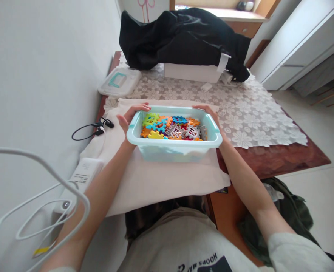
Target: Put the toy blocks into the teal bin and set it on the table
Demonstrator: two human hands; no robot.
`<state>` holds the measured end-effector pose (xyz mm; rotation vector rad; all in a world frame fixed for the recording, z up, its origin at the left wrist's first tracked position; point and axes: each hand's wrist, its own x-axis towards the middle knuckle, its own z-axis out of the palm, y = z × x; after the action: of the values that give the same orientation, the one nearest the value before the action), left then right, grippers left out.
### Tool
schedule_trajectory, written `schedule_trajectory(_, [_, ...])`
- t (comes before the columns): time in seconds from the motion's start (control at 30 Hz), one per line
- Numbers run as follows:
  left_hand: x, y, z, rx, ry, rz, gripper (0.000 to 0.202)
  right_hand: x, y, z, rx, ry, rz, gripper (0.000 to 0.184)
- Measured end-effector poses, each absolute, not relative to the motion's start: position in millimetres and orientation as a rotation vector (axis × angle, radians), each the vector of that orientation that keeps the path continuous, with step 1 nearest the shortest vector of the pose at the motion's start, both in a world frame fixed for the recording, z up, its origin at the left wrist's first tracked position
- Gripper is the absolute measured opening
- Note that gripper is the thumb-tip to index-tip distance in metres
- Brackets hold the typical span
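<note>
A light teal plastic bin (172, 152) stands on the white cloth in front of me. Colourful interlocking building pieces (176, 127) fill it, among them green, blue, orange, yellow and grey ones, some shaped like windows. My left hand (134, 113) grips the bin's left end, fingers over the far corner and thumb apart at the side. At the opposite end, my right hand (209, 112) wraps round the far right corner, its thumb hidden behind the rim.
A clear lid with a teal handle (118, 81) lies at the back left. Black fabric (184, 37) drapes over a white box (191, 72). A black cable (92, 128) and a white power bank (86, 172) lie left. A dark backpack (283, 215) sits low right.
</note>
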<state>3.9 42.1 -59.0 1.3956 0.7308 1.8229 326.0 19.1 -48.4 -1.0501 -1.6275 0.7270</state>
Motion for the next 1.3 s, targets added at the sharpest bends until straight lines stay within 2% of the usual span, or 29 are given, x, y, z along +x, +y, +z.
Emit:
schedule_trajectory(0.13, [12, 33, -54, 1.372, 0.785, 1.907, 0.099, 315, 25, -61, -1.013, -1.432, 0.741, 0.031])
schedule_trajectory(0.37, [17, 25, -50, 1.415, 0.806, 1.986, 0.111, 312, 25, -68, -0.840, -1.433, 0.782, 0.018])
schedule_trajectory(0.73, [7, 24, -48, 1.716, 0.661, 1.965, 0.121, 312, 23, -61, -0.765, -1.416, 1.003, 0.024])
schedule_trajectory(1.0, [-2, 16, -45, 1.549, 0.878, 1.793, 0.130, 319, 23, -53, -0.807, -1.624, 1.014, 0.045])
schedule_trajectory(1.17, [-9, 31, -53, 1.474, 0.765, 1.874, 0.135, 322, 20, -52, -0.747, -1.712, 1.172, 0.058])
schedule_trajectory(1.3, [-13, 34, -53, 1.443, 0.782, 1.807, 0.134, 333, 20, -50, -0.729, -1.694, 1.403, 0.087])
